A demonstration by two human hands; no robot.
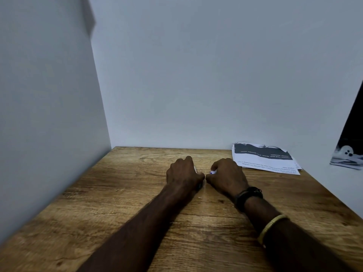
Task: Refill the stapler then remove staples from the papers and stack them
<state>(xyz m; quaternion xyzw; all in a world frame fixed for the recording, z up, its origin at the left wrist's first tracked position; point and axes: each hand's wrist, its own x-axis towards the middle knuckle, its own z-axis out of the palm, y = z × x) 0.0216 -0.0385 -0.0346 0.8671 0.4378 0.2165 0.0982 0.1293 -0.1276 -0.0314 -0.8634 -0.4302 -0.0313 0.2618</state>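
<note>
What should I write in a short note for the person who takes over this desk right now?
Left hand: curled on the wooden table, covering something mostly hidden.
Right hand: curled beside it, pinching a small white and blue object; I cannot tell what it is.
Papers: loose pile at the far right corner, by the wall.
Stapler: not clearly visible.
Done: cannot tell.
Left: refill if needed, remove staples, stack papers.

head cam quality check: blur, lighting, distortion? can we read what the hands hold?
Head view: dim, flat light, soft overall; wide-angle bends the left wall. Left hand and right hand curl over small items, mostly hidden and blurred. Text on the papers is unreadable.
</note>
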